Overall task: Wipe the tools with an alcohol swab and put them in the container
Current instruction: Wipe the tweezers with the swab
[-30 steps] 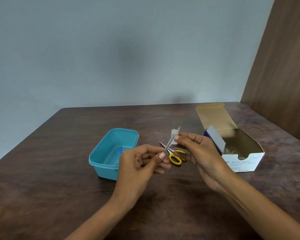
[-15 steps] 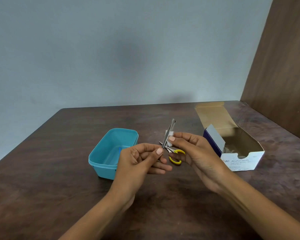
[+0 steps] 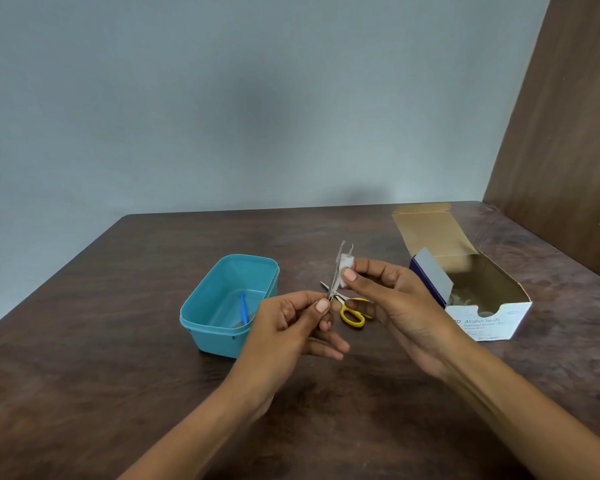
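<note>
1. A dark brown wooden table (image 3: pixel 118 341) fills the lower part of the view, with a pale grey-blue wall behind it and a brown wooden panel at the far right.
2. The left hand (image 3: pixel 284 327) is raised over the middle of the table, thumb and fingers pinching the lower end of a thin metal tool, apparently tweezers (image 3: pixel 335 277), which point up and slightly right.
3. The right hand (image 3: pixel 392 299) is just right of it, thumb and forefinger pinching a small white alcohol swab (image 3: pixel 346 270) against the upper part of the tweezers.
4. Behind the hands, yellow-handled scissors (image 3: pixel 352 311) lie flat on the table, blades pointing left and away, partly hidden by the fingers.
5. A teal plastic container (image 3: pixel 222 337) sits on the table left of the hands, open at the top.
6. Inside it lies a slim tool with a blue handle (image 3: pixel 244 306); its lower end is too unclear to identify.
7. On the right stands an open white and blue cardboard box (image 3: pixel 482 317) printed "Alcohol Swabs", its lid flap folded back toward the wall.
</note>
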Tool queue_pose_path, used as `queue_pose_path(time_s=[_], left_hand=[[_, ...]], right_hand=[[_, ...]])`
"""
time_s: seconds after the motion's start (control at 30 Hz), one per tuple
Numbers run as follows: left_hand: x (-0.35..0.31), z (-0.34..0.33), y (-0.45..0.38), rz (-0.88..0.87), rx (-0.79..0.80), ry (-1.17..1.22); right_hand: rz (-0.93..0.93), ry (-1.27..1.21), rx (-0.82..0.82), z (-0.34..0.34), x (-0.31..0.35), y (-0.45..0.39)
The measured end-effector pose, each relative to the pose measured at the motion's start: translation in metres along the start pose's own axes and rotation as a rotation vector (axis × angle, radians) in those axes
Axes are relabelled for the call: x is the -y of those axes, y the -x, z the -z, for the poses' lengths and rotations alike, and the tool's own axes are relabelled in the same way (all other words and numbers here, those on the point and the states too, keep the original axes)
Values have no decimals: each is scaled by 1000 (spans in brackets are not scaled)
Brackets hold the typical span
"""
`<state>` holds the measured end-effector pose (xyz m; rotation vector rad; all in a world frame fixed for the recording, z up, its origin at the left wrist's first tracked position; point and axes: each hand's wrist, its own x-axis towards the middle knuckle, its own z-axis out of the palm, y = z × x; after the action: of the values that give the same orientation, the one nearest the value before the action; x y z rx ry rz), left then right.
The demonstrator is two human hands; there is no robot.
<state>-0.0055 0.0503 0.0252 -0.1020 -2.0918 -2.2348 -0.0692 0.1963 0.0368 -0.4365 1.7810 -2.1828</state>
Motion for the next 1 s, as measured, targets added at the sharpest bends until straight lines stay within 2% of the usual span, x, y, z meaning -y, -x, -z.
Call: queue_pose_path(time_s=[0.17, 0.57, 0.73, 0.9, 1.0], left_hand=[[3, 0, 0, -1, 8, -60], [11, 0, 0, -98, -45, -206], [12, -1, -1, -124, -30, -246], [10, 0, -1, -86, -50, -163], [8, 0, -2, -63, -71, -87]], right_hand=[[-17, 64, 34, -4, -5, 4], [61, 199, -107, -4, -10, 4], [119, 94, -239, -2, -6, -1], [105, -79, -352, 0, -3, 0], [51, -80, -303, 2, -2, 1]])
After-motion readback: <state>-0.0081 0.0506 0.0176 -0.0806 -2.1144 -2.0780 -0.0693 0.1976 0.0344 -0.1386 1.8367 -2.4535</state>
